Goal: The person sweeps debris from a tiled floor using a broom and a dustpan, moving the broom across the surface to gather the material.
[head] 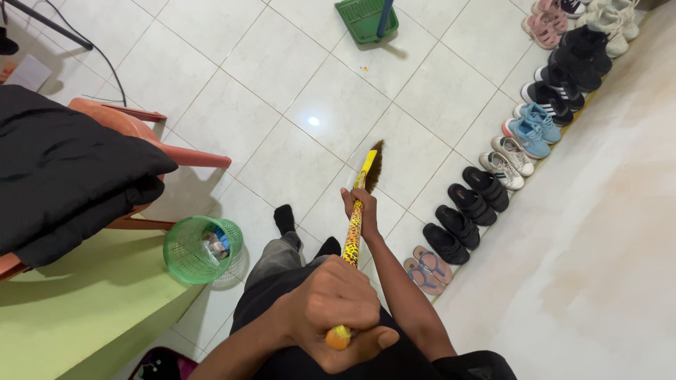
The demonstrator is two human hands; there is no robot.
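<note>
Two hands grip one broom point(355, 225), and its long axis runs from the person's body up and away, leaning a little to the right, with the bristle end pointing toward the green dustpan point(365, 19). The left hand point(336, 309) is closed around the near end of the handle, and the right hand point(360, 210) is closed around it further along, just below the bristles. Between the broom and the dustpan lies bare tiled floor point(282, 84) with one small crumb, I think. Right of the broom, a row of shoes point(517, 137) stands along the wall. Left of the broom are a green mesh basket point(193, 250) and a red chair point(141, 127) carrying black cloth. Yellow with dark spots covers the handle, its near tip is orange, and the bristles are brown.
</note>
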